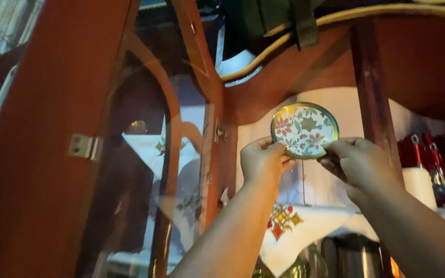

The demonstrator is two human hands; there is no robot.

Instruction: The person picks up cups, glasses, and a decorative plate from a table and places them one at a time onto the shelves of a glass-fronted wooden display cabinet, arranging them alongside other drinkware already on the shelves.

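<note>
Up inside the open wooden cabinet [294,77], both hands hold a small round plate [305,129] with a floral pattern and a gold rim, upright and facing the camera. Left hand [263,162] is curled closed on the plate's lower left edge, right hand [359,164] pinches its lower right edge. Below lies a white embroidered cloth [289,226] on the shelf; red-handled utensils [439,154] stand at right; the glass door [155,170] hangs open at left
</note>
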